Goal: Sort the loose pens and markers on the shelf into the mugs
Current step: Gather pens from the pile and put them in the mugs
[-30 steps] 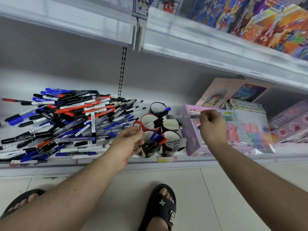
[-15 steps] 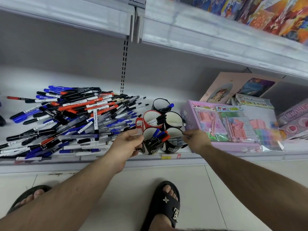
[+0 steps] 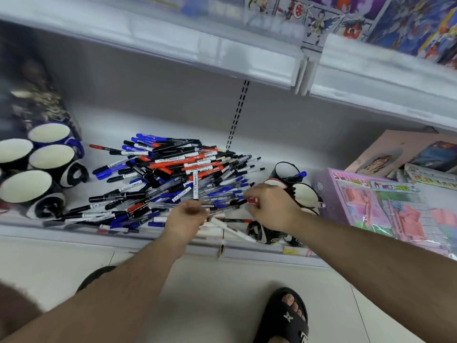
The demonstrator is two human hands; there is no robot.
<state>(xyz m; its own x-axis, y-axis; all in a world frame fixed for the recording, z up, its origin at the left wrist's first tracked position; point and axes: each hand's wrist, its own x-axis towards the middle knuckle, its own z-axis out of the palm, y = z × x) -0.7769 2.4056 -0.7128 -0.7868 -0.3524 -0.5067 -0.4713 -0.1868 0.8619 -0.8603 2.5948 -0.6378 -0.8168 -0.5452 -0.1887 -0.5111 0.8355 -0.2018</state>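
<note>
Reaching into the pen pile (image 3: 173, 179) on the shelf (image 3: 103, 125): left hand (image 3: 185, 217) and right hand (image 3: 270, 206), curled, contents unclear. Best lifting 1 pen cleanly toward the mugs (image 3: 304, 191).

Pen pile (image 3: 173, 181) mid-shelf (image 3: 103, 125), spilling to near edge. Empty mugs (image 3: 37, 169) clustered far left of pile. Mugs holding pens (image 3: 294, 189) just right of pile, boxed sets (image 3: 371, 201) right of those. Left hand (image 3: 185, 216) over pile's near edge, right hand (image 3: 269, 206) between pile and right mugs. Upper shelf (image 3: 247, 58) overhead. Sandalled foot (image 3: 286, 315) on floor (image 3: 222, 293), near side.
</note>
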